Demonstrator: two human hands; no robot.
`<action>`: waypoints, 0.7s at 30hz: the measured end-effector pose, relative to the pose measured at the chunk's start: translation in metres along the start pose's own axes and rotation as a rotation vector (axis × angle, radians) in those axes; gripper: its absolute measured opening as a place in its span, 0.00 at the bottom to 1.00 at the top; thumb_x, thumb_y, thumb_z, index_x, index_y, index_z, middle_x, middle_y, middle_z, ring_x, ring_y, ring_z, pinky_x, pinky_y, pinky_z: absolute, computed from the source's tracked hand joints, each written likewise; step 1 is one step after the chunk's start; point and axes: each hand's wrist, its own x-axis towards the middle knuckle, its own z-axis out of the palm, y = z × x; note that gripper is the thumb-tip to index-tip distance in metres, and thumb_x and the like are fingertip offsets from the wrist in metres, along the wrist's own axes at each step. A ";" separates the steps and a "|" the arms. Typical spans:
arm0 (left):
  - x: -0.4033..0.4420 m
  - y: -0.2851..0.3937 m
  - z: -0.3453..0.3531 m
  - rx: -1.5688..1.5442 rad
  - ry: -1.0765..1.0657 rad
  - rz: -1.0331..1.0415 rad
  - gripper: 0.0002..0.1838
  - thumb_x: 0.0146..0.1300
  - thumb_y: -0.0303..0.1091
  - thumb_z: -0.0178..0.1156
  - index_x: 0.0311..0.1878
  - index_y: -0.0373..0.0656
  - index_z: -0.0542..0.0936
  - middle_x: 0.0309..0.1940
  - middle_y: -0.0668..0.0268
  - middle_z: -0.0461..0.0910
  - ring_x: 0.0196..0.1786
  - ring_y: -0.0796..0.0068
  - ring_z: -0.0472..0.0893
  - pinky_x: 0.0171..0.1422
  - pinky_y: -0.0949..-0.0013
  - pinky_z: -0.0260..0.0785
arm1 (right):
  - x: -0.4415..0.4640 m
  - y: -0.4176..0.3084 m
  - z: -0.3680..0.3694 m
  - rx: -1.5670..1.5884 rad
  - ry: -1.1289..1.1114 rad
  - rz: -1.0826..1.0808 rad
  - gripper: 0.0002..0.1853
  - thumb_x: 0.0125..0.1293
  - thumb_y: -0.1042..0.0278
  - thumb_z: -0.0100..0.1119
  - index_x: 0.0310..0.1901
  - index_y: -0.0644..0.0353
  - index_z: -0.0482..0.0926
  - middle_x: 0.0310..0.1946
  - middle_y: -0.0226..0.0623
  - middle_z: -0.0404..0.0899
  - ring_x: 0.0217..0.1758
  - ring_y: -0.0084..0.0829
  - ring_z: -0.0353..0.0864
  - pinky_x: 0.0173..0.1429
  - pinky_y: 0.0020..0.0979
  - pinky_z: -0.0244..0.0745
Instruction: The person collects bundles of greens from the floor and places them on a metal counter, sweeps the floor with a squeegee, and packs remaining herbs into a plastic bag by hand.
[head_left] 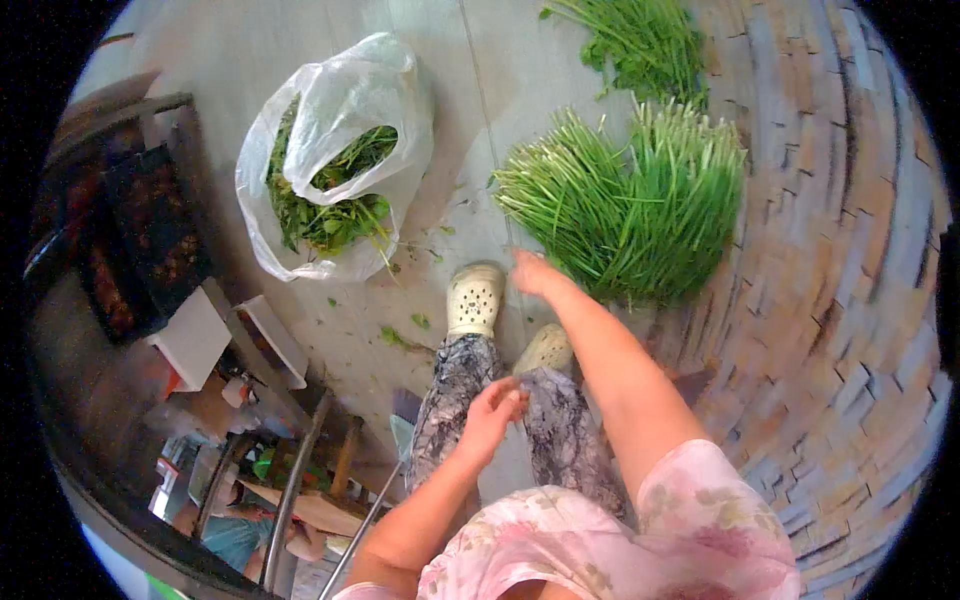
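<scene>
My right hand (530, 273) reaches down to the floor beside the lower left edge of a big bundle of long green stalks (640, 205). Its fingers look drawn together, and whatever they may hold is too small to make out. Over my knees hovers my left hand (495, 408), its fingers curled; any content is hidden. A clear plastic bag (410, 180) of leafy green scraps (345, 220) stands open at the upper left. Leafy greens (655, 50) lie behind the stalk bundle.
Two pale clogs (475, 300) are on my feet, between bag and stalks. Leaf bits (395, 337) dot the grey floor. A brick-patterned surface (830, 250) spans the right. White boxes (195, 335), a metal-railed rack (300, 480) and dark crates (160, 230) fill the left.
</scene>
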 end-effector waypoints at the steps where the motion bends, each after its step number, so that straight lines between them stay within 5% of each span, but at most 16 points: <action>1: -0.004 0.014 0.002 -0.031 0.012 -0.005 0.20 0.59 0.36 0.54 0.53 0.37 0.68 0.40 0.63 0.75 0.38 0.75 0.75 0.42 0.73 0.68 | 0.000 0.000 -0.004 -0.018 -0.038 -0.031 0.26 0.56 0.64 0.45 0.59 0.56 0.60 0.55 0.50 0.64 0.59 0.44 0.64 0.61 0.41 0.59; 3: 0.056 0.026 -0.023 -0.026 0.063 0.026 0.21 0.59 0.37 0.54 0.53 0.36 0.68 0.40 0.63 0.75 0.38 0.76 0.74 0.42 0.74 0.67 | 0.048 0.008 -0.002 -0.005 0.025 0.044 0.24 0.56 0.69 0.43 0.57 0.60 0.63 0.52 0.51 0.67 0.56 0.46 0.67 0.60 0.41 0.61; 7: 0.127 0.052 -0.035 -0.043 0.065 0.070 0.26 0.57 0.41 0.55 0.55 0.35 0.65 0.41 0.64 0.74 0.41 0.75 0.73 0.45 0.72 0.65 | 0.008 0.027 -0.068 0.103 0.279 0.188 0.22 0.57 0.68 0.41 0.55 0.59 0.65 0.48 0.52 0.71 0.51 0.48 0.70 0.54 0.42 0.65; 9: 0.166 0.062 -0.025 -0.001 0.058 0.075 0.31 0.57 0.47 0.55 0.57 0.34 0.62 0.50 0.60 0.68 0.51 0.70 0.68 0.54 0.68 0.60 | -0.012 0.034 -0.091 0.142 0.419 0.217 0.22 0.58 0.64 0.43 0.55 0.57 0.65 0.47 0.52 0.72 0.49 0.50 0.71 0.53 0.43 0.65; 12: 0.233 0.078 0.007 0.073 0.049 0.176 0.37 0.55 0.53 0.53 0.60 0.35 0.58 0.57 0.56 0.62 0.59 0.64 0.61 0.61 0.64 0.53 | -0.037 0.062 -0.120 0.272 0.422 -0.010 0.23 0.58 0.62 0.48 0.56 0.57 0.65 0.44 0.50 0.73 0.47 0.46 0.73 0.52 0.39 0.66; 15: 0.286 0.097 0.040 0.021 0.110 0.228 0.45 0.53 0.61 0.51 0.64 0.36 0.51 0.62 0.54 0.54 0.66 0.59 0.52 0.67 0.59 0.43 | -0.092 0.093 -0.153 0.596 0.526 0.000 0.22 0.59 0.63 0.50 0.54 0.62 0.66 0.42 0.49 0.74 0.45 0.39 0.75 0.50 0.34 0.68; 17: 0.308 0.102 0.056 -0.147 0.192 0.218 0.47 0.52 0.64 0.49 0.64 0.37 0.49 0.64 0.54 0.51 0.67 0.60 0.48 0.68 0.57 0.39 | -0.122 0.118 -0.167 0.422 1.158 -0.025 0.20 0.62 0.65 0.47 0.52 0.67 0.66 0.43 0.48 0.74 0.46 0.35 0.74 0.50 0.31 0.67; 21: 0.315 0.100 0.080 -0.190 0.094 0.198 0.41 0.54 0.62 0.50 0.62 0.39 0.55 0.62 0.58 0.56 0.64 0.62 0.54 0.66 0.56 0.39 | -0.130 0.166 -0.201 0.297 1.341 0.183 0.22 0.64 0.60 0.44 0.52 0.71 0.66 0.49 0.53 0.70 0.52 0.44 0.69 0.55 0.36 0.63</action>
